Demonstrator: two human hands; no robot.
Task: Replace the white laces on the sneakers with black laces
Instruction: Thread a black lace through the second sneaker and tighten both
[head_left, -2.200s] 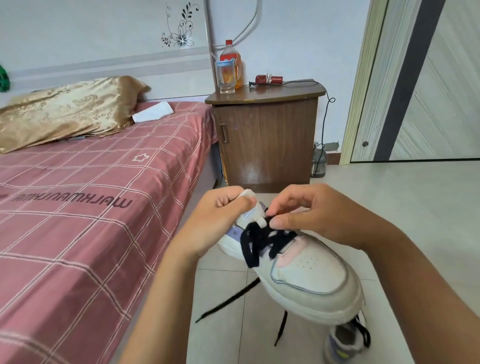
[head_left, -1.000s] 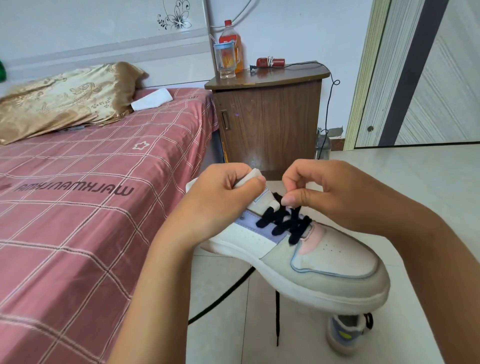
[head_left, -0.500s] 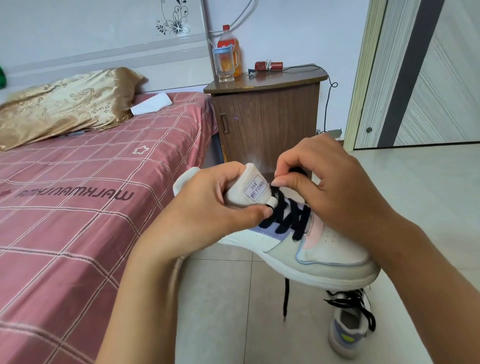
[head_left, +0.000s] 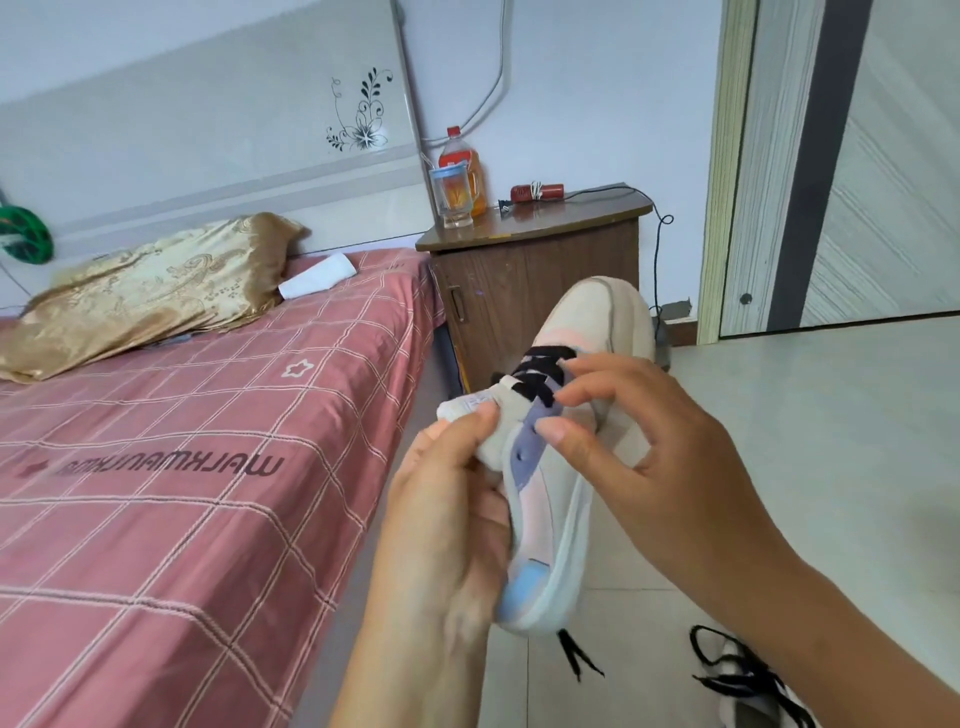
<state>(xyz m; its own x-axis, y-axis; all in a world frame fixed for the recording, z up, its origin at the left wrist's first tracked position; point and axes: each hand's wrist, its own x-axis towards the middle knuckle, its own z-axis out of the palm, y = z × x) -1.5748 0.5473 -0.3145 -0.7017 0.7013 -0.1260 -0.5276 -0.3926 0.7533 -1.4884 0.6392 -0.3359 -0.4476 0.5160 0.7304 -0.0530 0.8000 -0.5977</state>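
Note:
I hold a white, pink and lilac sneaker (head_left: 597, 322) in the air, toe pointing away and heel toward me. A black lace (head_left: 540, 369) crosses its lower eyelets, and one loose end (head_left: 574, 652) hangs below the heel. My left hand (head_left: 447, 499) grips the heel side, with the thumb pressed on the tongue. My right hand (head_left: 654, 457) hovers at the lilac eyelet strip with its fingers spread and relaxed; thumb and forefinger are close to the lacing and hold nothing. The second sneaker (head_left: 743, 691), with black laces, lies on the floor at the bottom right, partly behind my right forearm.
A bed with a red checked sheet (head_left: 182, 467) and a gold pillow (head_left: 145, 291) fills the left. Beyond the shoe stands a brown nightstand (head_left: 535, 280) with a glass mug (head_left: 452, 197) and a bottle. A door (head_left: 857, 156) and tiled floor lie to the right.
The sneaker has swung round, so its toe now points away and up. My right hand has let go of the lace and opened. My left hand has shifted to the heel and tongue.

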